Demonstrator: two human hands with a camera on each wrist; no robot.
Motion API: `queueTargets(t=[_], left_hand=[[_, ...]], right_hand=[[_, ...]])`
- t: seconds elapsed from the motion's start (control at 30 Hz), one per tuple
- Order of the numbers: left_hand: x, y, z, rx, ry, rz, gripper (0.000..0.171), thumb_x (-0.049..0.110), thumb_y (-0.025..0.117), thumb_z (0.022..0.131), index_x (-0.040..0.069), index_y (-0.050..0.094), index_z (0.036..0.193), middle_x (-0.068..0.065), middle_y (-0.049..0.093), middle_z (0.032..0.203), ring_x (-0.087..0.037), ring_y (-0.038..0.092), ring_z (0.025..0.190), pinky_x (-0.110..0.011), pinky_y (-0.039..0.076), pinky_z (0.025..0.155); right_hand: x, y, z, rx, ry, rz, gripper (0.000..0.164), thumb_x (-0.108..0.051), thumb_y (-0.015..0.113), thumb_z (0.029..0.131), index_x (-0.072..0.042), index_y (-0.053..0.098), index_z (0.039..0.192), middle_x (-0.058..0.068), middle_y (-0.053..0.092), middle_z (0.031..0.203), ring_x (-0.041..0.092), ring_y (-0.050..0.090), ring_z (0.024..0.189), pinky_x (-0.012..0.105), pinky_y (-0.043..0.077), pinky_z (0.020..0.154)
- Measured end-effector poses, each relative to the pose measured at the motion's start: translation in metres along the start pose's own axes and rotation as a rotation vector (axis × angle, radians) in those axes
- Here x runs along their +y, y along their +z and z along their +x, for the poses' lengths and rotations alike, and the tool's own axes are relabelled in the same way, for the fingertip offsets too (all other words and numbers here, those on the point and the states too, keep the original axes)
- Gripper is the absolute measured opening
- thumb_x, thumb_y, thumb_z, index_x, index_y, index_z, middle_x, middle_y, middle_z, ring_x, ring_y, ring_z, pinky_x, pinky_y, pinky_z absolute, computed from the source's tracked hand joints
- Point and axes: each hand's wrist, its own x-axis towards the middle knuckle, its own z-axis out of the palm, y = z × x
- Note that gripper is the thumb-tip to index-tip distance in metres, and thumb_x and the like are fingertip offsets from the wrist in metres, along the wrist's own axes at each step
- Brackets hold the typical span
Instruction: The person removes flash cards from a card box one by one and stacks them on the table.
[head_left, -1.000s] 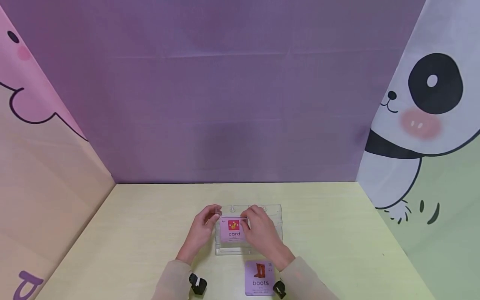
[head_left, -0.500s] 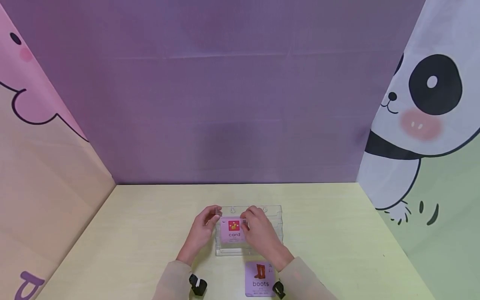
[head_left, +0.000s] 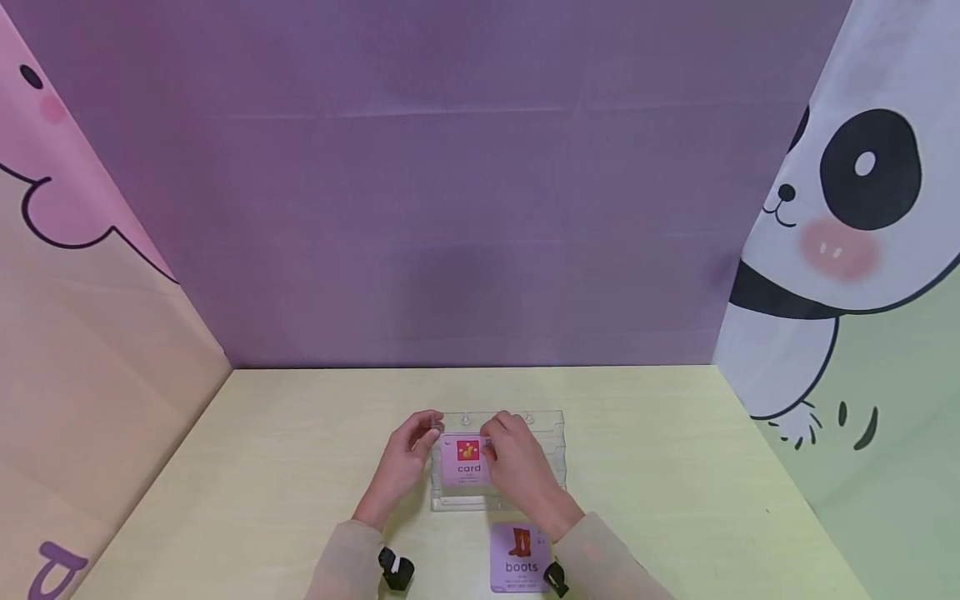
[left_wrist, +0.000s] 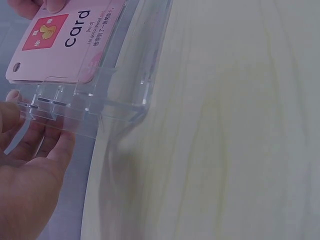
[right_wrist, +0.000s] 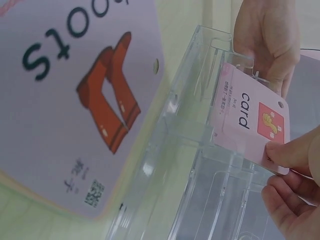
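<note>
A clear plastic card holder (head_left: pixel 468 503) with stepped slots stands on the table. A pink flashcard (head_left: pixel 463 475) reading "card", with a thumbs-up picture, sits upright in the holder's left part. My right hand (head_left: pixel 521 467) pinches the card's upper right corner between thumb and fingers, as the right wrist view (right_wrist: pixel 295 180) shows. With my left hand (head_left: pixel 401 462) I grip the holder's left side; in the left wrist view the fingers (left_wrist: pixel 60 147) show through the clear plastic, thumb in front. A purple flashcard (head_left: pixel 517 554) reading "boots" lies in front of the holder, near my right wrist.
The pale wooden table (head_left: pixel 300 433) meets a purple backdrop (head_left: pixel 465 208) behind. Printed side panels stand left and right, the right one with a panda (head_left: pixel 840 250). In the right wrist view, the boots card lies on top of other cards.
Both hands keep their hold on the card and the holder. My right wrist has shifted very slightly to the left; otherwise only the head view moved a little.
</note>
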Motion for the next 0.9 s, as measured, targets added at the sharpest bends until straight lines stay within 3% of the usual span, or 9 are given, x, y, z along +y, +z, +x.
queueTargets(t=[0.6,0.9], left_hand=[[-0.0044,0.001,0.0031,-0.009,0.007,-0.007,0.033,0.007,0.054,0.105,0.005,0.056,0.138,-0.013,0.062,0.133,-0.031,0.055,0.128,-0.05,0.04,0.114],[0.0017,0.0014,-0.0002,0.011,0.002,-0.005,0.032,0.006,0.055,0.104,0.007,0.058,0.136,-0.014,0.062,0.133,-0.033,0.054,0.13,-0.049,0.039,0.115]], right_hand=[[0.0001,0.0012,-0.0003,0.009,0.015,0.002,0.019,-0.006,0.076,0.091,-0.006,0.068,0.108,0.004,0.064,0.101,0.017,0.057,0.093,0.029,0.058,0.086],[-0.0026,-0.0016,-0.0022,0.023,0.045,0.046,0.023,-0.006,0.073,0.093,-0.005,0.062,0.113,0.007,0.064,0.101,0.017,0.059,0.091,0.029,0.06,0.082]])
